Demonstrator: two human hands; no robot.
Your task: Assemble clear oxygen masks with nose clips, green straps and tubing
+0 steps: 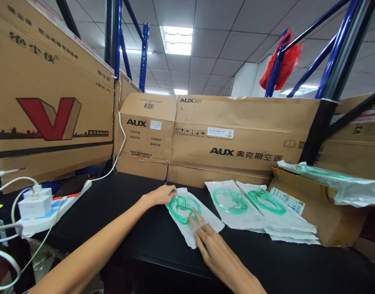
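Observation:
A clear-and-white pouch with coiled green tubing [185, 209] lies on the black table in front of me. My left hand [161, 195] is at the pouch's far left corner, its fingers bent and closed on that edge; the fingertips are partly hidden. My right hand [208, 236] rests on the near right part of the pouch. Its fingers are stretched out over the film and the coil, slightly blurred. To the right lie more such pouches, one with a looser coil [231, 201] and another [268, 201] on top of a small stack.
An open cardboard box [316, 210] stands at the right with more pouches [343, 179] across its top. At the left is a white power strip [67, 208] with a plug, cables and a phone [71, 185]. Large cartons [236, 139] wall off the back of the table [114, 216].

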